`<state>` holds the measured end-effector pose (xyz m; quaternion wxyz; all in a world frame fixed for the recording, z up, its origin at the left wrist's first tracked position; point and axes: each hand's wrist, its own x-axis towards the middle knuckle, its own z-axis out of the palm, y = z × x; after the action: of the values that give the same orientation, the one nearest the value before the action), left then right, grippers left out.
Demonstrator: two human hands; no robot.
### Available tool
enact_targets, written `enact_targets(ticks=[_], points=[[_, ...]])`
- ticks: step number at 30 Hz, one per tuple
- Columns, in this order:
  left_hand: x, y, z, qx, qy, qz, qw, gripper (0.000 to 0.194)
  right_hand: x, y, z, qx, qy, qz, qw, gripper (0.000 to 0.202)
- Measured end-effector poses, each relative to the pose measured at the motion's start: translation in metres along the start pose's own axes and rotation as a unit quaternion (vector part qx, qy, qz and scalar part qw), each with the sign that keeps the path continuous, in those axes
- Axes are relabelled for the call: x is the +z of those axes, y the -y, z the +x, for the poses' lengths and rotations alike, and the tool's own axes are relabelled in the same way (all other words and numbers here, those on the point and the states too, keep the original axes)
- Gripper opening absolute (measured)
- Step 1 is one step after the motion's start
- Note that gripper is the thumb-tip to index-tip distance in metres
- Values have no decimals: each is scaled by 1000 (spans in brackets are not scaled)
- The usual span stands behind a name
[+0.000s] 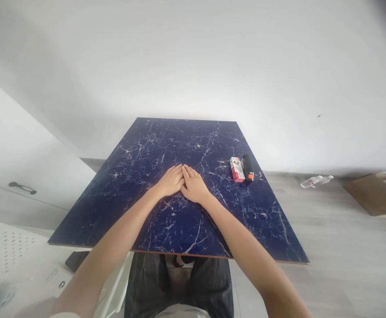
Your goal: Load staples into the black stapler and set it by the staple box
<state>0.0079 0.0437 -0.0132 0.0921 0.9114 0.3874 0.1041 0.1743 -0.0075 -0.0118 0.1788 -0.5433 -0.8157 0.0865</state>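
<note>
My left hand [172,180] lies flat, palm down, on the blue marbled table [179,141], fingers stretched out. Beside it, my right hand [194,185] rests the same way, and the two hands touch at the fingers and thumbs near the table's middle. Neither hand holds anything that shows. To the right of my right hand stands a small red and white box [237,169]. Against the box's right side lies a black case [247,164], with a small orange and black item [250,176] at its near end.
A white wall [193,62] rises behind the table. On the floor to the right lie a clear plastic bottle [312,181] and flattened cardboard [374,194]. At left are a white cabinet with a dark handle [22,188] and a white perforated surface [10,251].
</note>
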Motion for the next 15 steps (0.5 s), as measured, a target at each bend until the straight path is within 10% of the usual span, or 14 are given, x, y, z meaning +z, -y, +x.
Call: enact_targets(ticks=[15], points=[[3, -1, 0, -4, -3, 16, 1000, 57, 1, -2, 0, -8, -3, 9, 1000, 75]])
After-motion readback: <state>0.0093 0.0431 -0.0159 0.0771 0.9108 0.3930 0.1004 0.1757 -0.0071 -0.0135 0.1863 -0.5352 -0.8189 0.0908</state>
